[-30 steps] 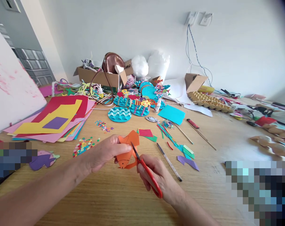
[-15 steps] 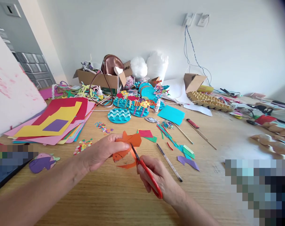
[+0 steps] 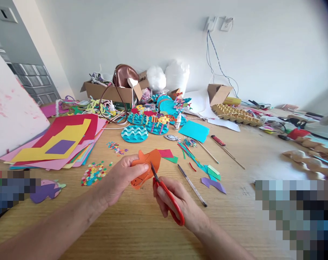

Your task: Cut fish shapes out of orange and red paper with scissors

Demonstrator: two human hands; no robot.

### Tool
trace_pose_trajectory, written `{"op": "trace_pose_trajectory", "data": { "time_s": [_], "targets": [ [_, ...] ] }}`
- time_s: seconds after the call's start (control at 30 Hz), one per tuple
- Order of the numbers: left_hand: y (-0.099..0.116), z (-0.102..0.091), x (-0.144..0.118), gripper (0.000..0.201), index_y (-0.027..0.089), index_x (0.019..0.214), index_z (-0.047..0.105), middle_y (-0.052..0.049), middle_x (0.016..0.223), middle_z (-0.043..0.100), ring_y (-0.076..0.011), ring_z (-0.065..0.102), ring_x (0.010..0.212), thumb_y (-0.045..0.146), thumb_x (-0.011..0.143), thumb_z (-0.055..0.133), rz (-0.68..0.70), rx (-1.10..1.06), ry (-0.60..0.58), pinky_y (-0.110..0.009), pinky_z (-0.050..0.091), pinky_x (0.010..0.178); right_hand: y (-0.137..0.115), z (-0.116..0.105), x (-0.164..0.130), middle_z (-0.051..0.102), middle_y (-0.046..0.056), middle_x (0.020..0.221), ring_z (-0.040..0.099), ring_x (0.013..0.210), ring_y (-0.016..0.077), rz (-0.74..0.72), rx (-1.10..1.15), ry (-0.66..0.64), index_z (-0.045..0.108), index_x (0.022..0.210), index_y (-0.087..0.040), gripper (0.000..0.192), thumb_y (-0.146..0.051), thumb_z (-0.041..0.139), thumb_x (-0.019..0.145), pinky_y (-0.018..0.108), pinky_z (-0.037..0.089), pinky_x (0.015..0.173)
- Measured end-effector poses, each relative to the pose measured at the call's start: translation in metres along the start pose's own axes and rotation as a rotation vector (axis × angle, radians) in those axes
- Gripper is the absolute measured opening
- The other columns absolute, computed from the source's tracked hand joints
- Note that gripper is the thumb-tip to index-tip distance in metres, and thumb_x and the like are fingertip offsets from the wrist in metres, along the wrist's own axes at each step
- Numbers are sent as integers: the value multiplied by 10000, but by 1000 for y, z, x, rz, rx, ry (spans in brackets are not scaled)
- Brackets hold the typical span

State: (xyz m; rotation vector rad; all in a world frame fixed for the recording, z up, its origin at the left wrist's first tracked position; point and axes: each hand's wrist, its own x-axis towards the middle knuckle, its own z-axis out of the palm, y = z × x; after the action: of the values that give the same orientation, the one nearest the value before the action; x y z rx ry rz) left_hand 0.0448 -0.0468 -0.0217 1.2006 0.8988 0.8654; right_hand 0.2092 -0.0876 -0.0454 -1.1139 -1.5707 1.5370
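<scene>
My left hand [image 3: 127, 175] pinches a piece of orange paper [image 3: 153, 159] over the front of the table. Pen lines mark the paper, and part of its edge is cut into a curved shape. In my right hand [image 3: 175, 198] is a pair of red-handled scissors [image 3: 171, 202], with my fingers in the handle loops. The dark blades point up and left and meet the orange paper just right of my left thumb. My palm hides part of the paper.
A pen [image 3: 192, 186] lies right of my right hand, near purple paper scraps [image 3: 214, 184]. Round confetti [image 3: 93, 173] is spread left of my left hand, beside a purple paper fish [image 3: 44, 191]. Stacked coloured sheets [image 3: 52, 141] and teal wavy ovals [image 3: 134, 134] sit farther back.
The orange paper has turned in my left hand, and its hanging cut strip no longer shows below. The scissors stay against the paper, slightly left. The whole view has shifted a little.
</scene>
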Motion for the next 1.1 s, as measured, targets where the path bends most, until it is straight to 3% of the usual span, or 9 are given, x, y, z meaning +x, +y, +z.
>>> {"op": "trace_pose_trajectory", "data": {
  "time_s": [0.87, 1.1],
  "targets": [
    [3, -2, -2, 163, 174, 787, 676, 8, 681, 630, -119, 499, 594, 289, 708, 592, -60, -32, -78, -225, 386, 591, 10, -4, -1, 378, -76, 451, 347, 380, 60, -20, -69, -16, 392, 622, -192, 393, -506, 411, 857, 165, 266, 368],
    [4, -6, -2, 105, 179, 743, 675, 21, 664, 632, -90, 486, 568, 253, 705, 611, -82, -92, -123, -189, 368, 551, 9, -4, -1, 358, -82, 438, 330, 359, 54, -23, -86, -13, 372, 601, -197, 390, -495, 433, 845, 162, 263, 353]
  ]
}}
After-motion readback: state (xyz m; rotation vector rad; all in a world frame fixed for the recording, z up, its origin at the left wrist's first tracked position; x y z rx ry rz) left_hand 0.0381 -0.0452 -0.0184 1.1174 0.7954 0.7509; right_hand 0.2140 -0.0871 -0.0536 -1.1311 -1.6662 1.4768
